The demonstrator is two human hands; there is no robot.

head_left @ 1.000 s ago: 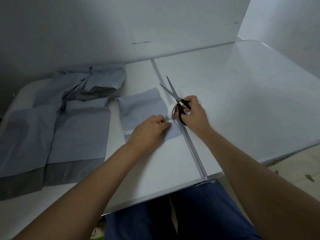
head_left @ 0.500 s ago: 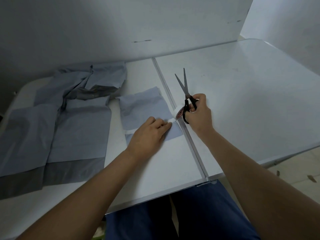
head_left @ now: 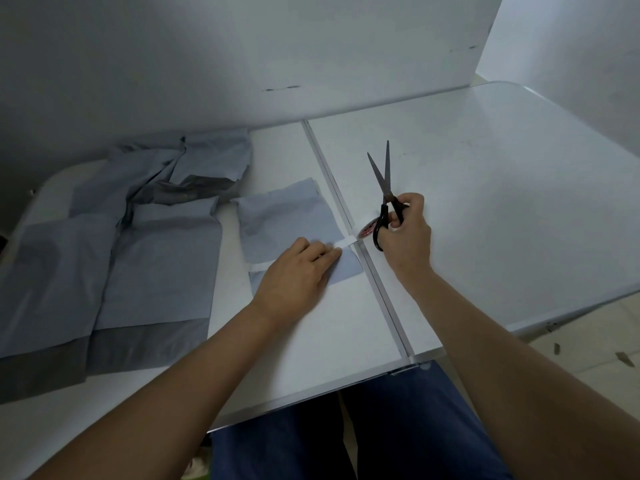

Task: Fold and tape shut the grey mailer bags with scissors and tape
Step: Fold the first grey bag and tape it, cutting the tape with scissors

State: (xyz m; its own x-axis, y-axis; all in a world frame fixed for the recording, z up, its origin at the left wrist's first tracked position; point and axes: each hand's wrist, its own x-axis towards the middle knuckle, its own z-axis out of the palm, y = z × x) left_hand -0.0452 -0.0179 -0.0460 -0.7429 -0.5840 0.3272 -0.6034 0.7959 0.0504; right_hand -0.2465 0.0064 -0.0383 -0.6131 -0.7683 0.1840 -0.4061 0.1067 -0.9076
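Holding tight, my right hand [head_left: 405, 233] has its grip curled through the black handles of the scissors [head_left: 382, 188], and the blades point up and away with a small gap between them. That same hand seems to hold the tape roll [head_left: 367, 232] too, tucked low by the handles, but I cannot see which fingers hold it. My left hand [head_left: 298, 271] lies flat with its fingers straight, pressing down on the folded mailer bag [head_left: 284, 220] on the counter [head_left: 485, 202]. A white strip of tape [head_left: 344, 242] runs from the roll to the bag, right by my left fingertips. I think the next job is to snip that strip. It could go wrong in a few ways. The blades are far from the strip and point the wrong way, so I must turn them, and the tape could twist or stick to itself while I do that. My left fingers are very close to where the cut would be, so I could nick them. If my left hand lifts, the fold could pop open and the tape could pull the bag along. More grey bags [head_left: 138, 258] lie in a messy pile to the left, well apart from this one. I cannot tell if anything is inside any of the bags; they all look flat.
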